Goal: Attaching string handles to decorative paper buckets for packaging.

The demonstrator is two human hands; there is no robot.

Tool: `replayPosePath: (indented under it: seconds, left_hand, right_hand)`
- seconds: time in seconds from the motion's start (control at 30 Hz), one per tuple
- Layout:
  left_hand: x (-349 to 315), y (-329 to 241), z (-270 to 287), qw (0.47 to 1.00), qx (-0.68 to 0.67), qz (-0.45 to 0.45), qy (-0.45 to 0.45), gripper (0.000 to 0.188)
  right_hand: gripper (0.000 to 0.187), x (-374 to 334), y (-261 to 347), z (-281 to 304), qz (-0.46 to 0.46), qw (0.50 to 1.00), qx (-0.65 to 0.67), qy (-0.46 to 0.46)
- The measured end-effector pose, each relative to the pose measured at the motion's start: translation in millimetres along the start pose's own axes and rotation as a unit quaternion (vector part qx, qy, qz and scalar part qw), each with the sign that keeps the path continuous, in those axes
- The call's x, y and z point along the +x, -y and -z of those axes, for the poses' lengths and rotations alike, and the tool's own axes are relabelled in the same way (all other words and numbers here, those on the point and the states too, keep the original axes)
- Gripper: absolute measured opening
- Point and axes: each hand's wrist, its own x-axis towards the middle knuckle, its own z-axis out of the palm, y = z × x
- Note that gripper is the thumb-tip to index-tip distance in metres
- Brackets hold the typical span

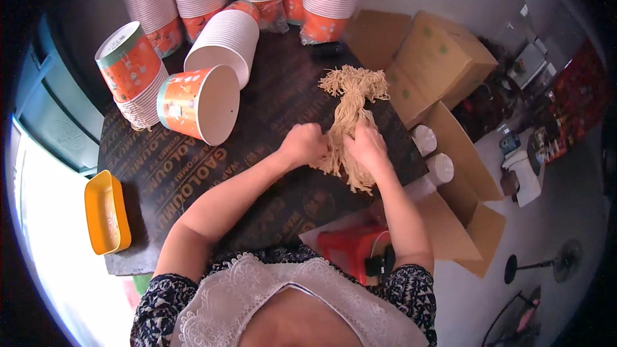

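Observation:
A thick bundle of beige strings (350, 106) lies on the dark table, bunched in at its upper part and fraying out at both ends. At its left edge my left hand (305, 144) is closed, the curled fingers against the strands; their tips are hidden. My right hand (367, 148) grips the lower half of the bundle from the right, its fingers pressed into the strings. Loose ends hang out below and between both hands.
Orange-and-white paper buckets stand and lie at the left, including one on its side (199, 104) and a nested white stack (225, 45). Wrapped bucket stacks (334, 0) line the back. A yellow tray (106, 212) sits at the left edge. Cardboard boxes (443, 58) and a red stool (353, 247) are at the right.

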Motion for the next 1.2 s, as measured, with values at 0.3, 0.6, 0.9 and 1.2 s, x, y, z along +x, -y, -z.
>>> replayPosePath:
  seconds: [0.3,0.6,0.9,1.2]
  left_hand:
    - [-17,-12,33,0.939,-0.341,-0.034,-0.030,0.013]
    - [-59,-34,45,0.799,-0.406,-0.126,0.426,0.022]
    - [-18,9,3,0.975,0.048,-0.122,-0.178,0.016]
    - [-18,8,3,0.996,-0.019,-0.062,-0.069,0.019]
  right_hand:
    - [0.027,8,-29,11,-0.016,0.993,0.020,-0.113]
    - [0.027,5,-50,21,0.027,0.984,0.021,-0.175]
    - [0.052,-30,-4,-14,0.166,0.968,0.020,-0.185]
    - [0.041,-17,-34,-10,0.098,0.959,0.056,-0.261]
